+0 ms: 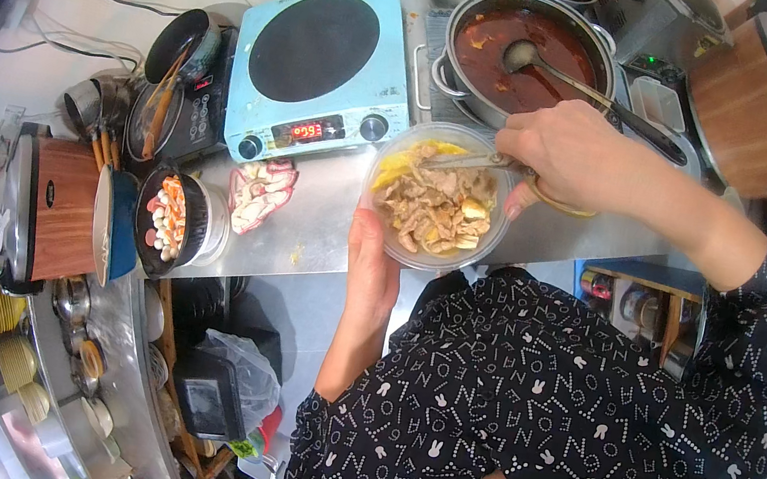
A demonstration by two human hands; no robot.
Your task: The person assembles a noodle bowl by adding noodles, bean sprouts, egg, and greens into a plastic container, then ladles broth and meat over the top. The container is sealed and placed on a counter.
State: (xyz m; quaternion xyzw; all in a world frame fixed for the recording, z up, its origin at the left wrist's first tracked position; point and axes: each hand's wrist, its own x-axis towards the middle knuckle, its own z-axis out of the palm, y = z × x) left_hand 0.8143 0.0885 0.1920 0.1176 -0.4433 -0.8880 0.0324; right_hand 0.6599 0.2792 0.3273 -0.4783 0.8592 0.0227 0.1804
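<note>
A round clear plastic bowl (371, 199) holds cooked meat pieces (430, 202) with some yellow food along its far left side. My left hand (373, 263) grips the bowl from its near left side, thumb up along the wall. Over the bowl's far right rim, my right hand (565, 153) is closed round metal scissors (466, 160); a gold-coloured handle loop shows below the fingers and the blades reach over the meat. Just beyond my right hand stands a steel pot (451, 48) of red-brown broth, with a ladle (573, 76) resting in it.
Left of the bowl sits a light blue cooktop (319, 138) with a lit display. A crumpled red-and-white cloth (261, 194) and a black bowl of sausage and balls (167, 219) lie nearer. Wood-grain appliances (63, 211) flank the steel counter (300, 251); shelves of dishes stand at lower left.
</note>
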